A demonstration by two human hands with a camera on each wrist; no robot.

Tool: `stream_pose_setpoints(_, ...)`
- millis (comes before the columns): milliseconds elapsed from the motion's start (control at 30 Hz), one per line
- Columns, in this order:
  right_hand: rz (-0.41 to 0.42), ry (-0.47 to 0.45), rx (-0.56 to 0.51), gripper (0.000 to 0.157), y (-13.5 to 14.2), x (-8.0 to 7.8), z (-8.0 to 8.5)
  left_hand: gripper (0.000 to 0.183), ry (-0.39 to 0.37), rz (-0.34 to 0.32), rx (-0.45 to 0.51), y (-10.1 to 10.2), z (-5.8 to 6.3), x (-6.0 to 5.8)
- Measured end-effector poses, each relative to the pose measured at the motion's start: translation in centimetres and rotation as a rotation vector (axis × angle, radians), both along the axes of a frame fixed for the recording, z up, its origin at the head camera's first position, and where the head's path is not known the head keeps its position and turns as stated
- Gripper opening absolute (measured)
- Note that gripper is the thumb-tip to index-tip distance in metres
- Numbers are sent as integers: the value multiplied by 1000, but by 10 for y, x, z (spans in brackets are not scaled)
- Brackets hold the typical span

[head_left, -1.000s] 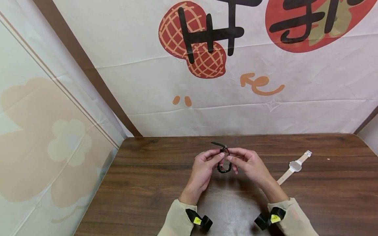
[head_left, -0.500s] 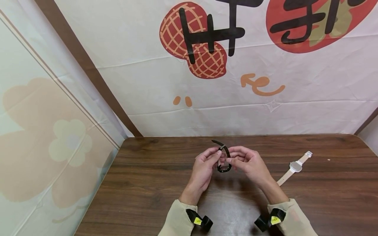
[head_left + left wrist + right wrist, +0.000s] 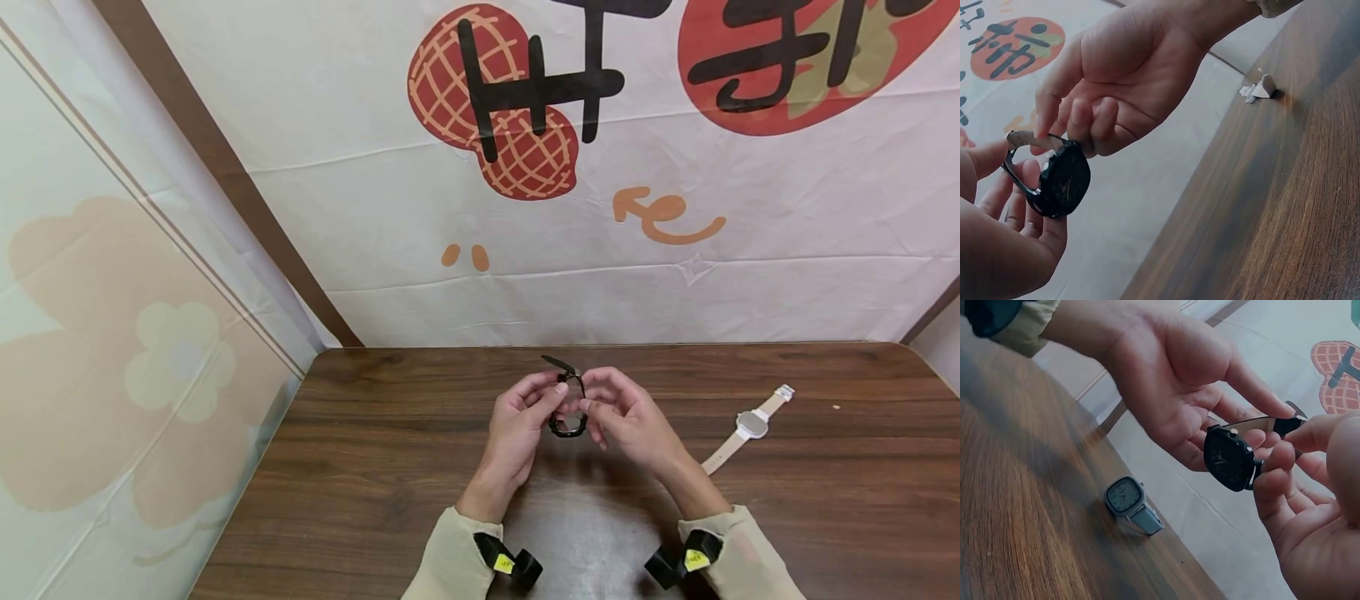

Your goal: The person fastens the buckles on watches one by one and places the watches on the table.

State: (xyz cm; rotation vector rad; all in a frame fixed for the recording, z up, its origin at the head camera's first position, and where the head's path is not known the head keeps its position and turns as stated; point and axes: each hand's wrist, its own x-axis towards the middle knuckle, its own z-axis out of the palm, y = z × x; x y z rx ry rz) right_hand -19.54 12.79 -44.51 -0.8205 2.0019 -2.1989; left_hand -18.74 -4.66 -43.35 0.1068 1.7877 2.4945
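Observation:
A black wristwatch [image 3: 567, 430], its strap bent into a loop, is held above the table between both hands. My left hand [image 3: 516, 423] pinches the upper strap near the buckle, with the strap's free end sticking out above. From the other side, the thumb and fingers of my right hand [image 3: 633, 421] pinch the strap. The left wrist view shows the dark watch face [image 3: 1069, 181] with the fingers round the band. In the right wrist view the watch case [image 3: 1227, 457] hangs below the strap, whose inner side looks pale.
On the wooden table [image 3: 360, 475] to the right lies a watch with a beige strap [image 3: 752, 423]. A grey-blue square watch [image 3: 1125, 495] stands on the table in the right wrist view; the left hand hides that spot in the head view. A printed cloth [image 3: 375, 217] hangs behind.
The strap turned to show its width half a second ago, with the right fingers slightly apart from it; now it is turned edge-on again and the right fingers are back at it.

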Motion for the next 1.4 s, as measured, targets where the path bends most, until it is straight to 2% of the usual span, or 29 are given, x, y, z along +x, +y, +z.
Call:
stream_pose_setpoints(200,2,13,21,27,0,0,-1,29,-3,36,5,0,1,-1)
stream_pose_setpoints(333,11,-31,7,27,0,1,1,31,-14,51,20,0,1,-1)
stream_pose_setpoints(433,-9,-66,24,25,0,1,3,31,-21,54,33,-1,1,-1)
stream_pose_setpoints(567,-37,-64,55,25,0,1,4,31,-20,43,33,-1,1,0)
stream_pose_setpoints(867,1,18,27,26,1,0,0,29,13,40,-12,-1,3,1)
stream_pose_setpoints(1033,-7,12,21,26,1,1,0,28,20,57,-75,0,4,2)
stream_pose_setpoints(1200,11,20,-19,23,1,1,0,26,22,45,-134,0,3,3)
stream_pose_setpoints(1400,-10,7,4,21,1,1,1,25,16,28,-112,1,4,4)
